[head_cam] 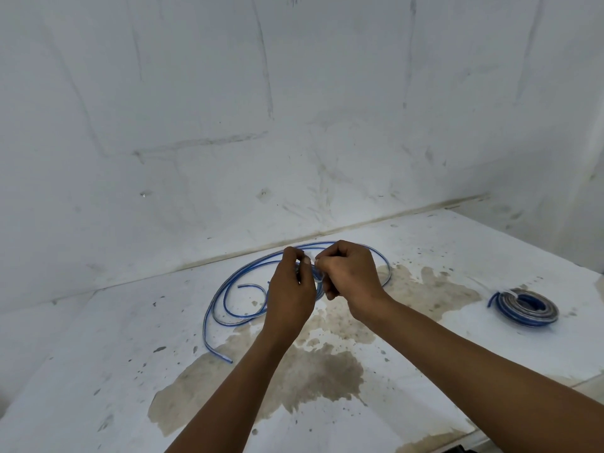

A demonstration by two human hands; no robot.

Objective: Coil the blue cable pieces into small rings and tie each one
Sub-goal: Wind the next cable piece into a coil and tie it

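Observation:
Loose blue cable pieces (pixel 225 299) lie in wide curves on the white surface, one end trailing toward me at the left. My left hand (pixel 291 289) and my right hand (pixel 349 276) meet above the middle of the curves. Between them sits a small blue coil (pixel 317 282), mostly hidden by the fingers. Both hands pinch something thin and pale at the coil's top; I cannot tell what it is. A finished blue ring (pixel 524 307) lies flat at the right.
The white table (pixel 98 371) has large brown stains across its middle and front. A scuffed white wall (pixel 228 125) rises right behind the cables and bends round at the far right. The table's right edge runs close to the finished ring.

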